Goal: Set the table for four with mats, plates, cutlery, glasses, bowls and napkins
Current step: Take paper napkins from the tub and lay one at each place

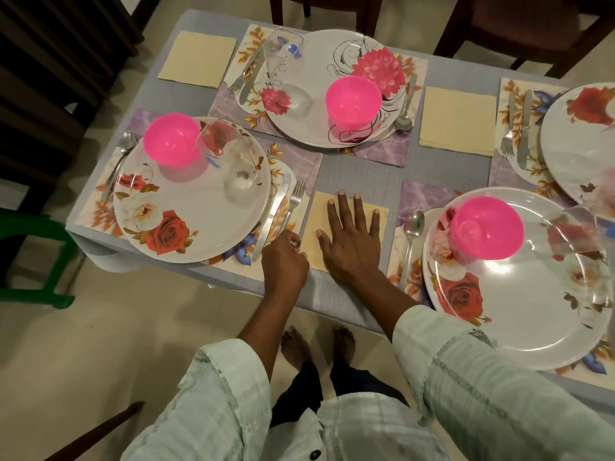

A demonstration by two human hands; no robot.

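step: squaring napkin between the two near mats | right hand flat, fingers spread, pressing it to the tablecloth | left hand curled, pinching its left edge | tip: hold flat, tug edge parallel to fork

Napkin between 2 near plates; bowl on right plate.

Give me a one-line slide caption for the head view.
Right hand presses flat on a cream napkin between two place settings while the left hand pinches its edge.
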